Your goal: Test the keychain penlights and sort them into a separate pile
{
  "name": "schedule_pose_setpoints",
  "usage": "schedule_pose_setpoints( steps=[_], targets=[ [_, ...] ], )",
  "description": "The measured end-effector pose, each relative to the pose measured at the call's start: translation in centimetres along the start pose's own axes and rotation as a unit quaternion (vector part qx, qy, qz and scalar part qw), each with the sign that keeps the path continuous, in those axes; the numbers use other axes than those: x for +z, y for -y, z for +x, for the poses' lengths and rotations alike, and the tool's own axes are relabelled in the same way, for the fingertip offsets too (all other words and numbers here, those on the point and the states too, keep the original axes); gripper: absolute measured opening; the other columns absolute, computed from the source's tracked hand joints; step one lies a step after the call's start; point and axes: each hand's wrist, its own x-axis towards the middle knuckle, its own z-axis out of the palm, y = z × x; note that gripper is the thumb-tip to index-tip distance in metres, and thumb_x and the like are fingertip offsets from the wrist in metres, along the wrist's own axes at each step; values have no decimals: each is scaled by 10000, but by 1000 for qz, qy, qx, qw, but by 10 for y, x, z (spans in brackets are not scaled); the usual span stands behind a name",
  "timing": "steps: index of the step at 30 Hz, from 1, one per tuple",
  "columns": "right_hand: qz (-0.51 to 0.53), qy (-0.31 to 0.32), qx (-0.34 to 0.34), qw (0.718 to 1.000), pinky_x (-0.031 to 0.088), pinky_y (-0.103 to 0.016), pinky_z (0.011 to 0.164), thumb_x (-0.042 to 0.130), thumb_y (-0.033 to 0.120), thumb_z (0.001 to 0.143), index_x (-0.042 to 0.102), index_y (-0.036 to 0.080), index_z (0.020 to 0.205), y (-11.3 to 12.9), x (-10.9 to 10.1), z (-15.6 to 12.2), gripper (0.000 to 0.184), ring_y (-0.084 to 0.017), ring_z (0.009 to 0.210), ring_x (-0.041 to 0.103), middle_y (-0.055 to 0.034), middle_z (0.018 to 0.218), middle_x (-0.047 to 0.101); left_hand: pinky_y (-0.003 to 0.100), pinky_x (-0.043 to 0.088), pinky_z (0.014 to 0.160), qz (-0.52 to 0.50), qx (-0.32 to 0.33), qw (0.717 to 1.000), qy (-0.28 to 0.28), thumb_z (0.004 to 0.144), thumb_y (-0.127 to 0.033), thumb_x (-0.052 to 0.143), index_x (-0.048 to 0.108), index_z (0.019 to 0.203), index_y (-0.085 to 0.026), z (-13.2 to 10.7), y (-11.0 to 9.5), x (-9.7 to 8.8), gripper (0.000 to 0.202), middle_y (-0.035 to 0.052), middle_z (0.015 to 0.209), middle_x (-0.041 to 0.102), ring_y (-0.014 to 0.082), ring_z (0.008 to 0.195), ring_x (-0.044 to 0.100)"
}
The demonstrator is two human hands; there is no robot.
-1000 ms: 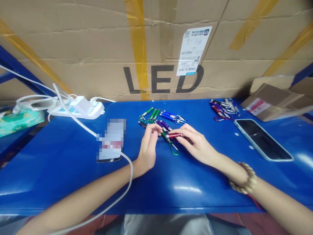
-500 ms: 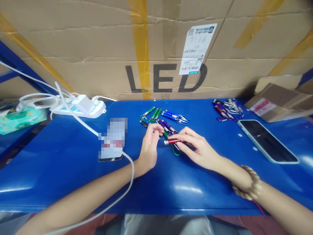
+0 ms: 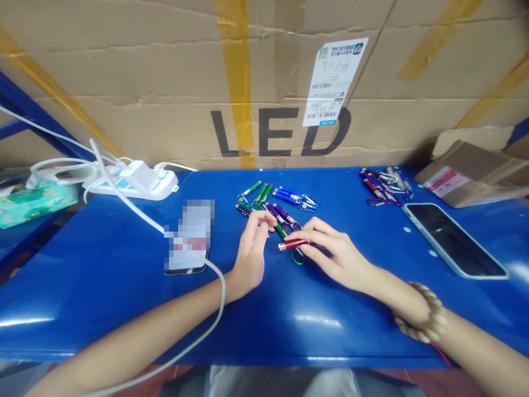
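My right hand (image 3: 341,255) pinches a red keychain flashlight (image 3: 294,243) between thumb and fingers, its silver end pointing left. Just beneath it, a green flashlight (image 3: 280,230) with a green carabiner (image 3: 297,259) lies on the table. My left hand (image 3: 250,255) hovers to the left, fingers loosely curled and thumb apart, with nothing visible in it. Beyond both hands lie purple flashlights (image 3: 283,214), blue flashlights (image 3: 287,194), green flashlights (image 3: 263,192) and a black one (image 3: 242,209), partly hidden by my left hand.
On the blue table (image 3: 289,331), a phone (image 3: 194,231) with a white cable (image 3: 221,309) lies left. A power strip (image 3: 152,184) stands behind it. At right are another phone (image 3: 454,240), more flashlights (image 3: 378,187) and a small carton (image 3: 475,171). A large cardboard box (image 3: 165,82) forms the back.
The red flashlight in my right hand has dipped slightly and tilted a little. My left hand has barely moved.
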Motion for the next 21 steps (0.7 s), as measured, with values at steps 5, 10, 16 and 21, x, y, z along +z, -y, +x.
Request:
schedule_pose_setpoints(
  steps=[5, 10, 16, 21],
  targets=[
    [-6, -6, -12, 1000, 510, -267, 713, 443, 275, 940, 652, 268, 1104, -2, 0, 0, 266, -133, 778, 591, -37, 883, 564, 287, 408, 750, 11, -4, 1000, 2, 921, -290, 335, 475, 861, -210, 0, 1, -1, 172, 26, 853, 529, 157, 800, 499],
    [-18, -14, -14, 1000, 511, -264, 691, 450, 289, 935, 650, 243, 1117, -5, 0, 0, 274, -135, 761, 592, -42, 879, 572, 285, 407, 752, 10, -12, 1000, 3, 916, -292, 337, 479, 858, -211, 0, 0, -1, 173, 26, 856, 527, 160, 809, 500],
    [-26, -8, -20, 999, 505, -249, 679, 469, 282, 929, 627, 263, 1143, -5, 1, 0, 267, -122, 745, 586, -36, 884, 563, 281, 398, 749, 13, -12, 1000, 4, 916, -279, 341, 490, 851, -209, 0, 0, -1, 177, 20, 854, 525, 156, 802, 497],
    [-38, -15, -31, 999, 501, -235, 667, 532, 308, 894, 667, 255, 1060, -2, 0, 0, 220, -114, 716, 590, -29, 859, 573, 278, 399, 748, 8, -10, 1000, 6, 914, -268, 346, 494, 845, -210, 0, 1, 0, 174, 17, 849, 530, 153, 802, 500]
  ],
)
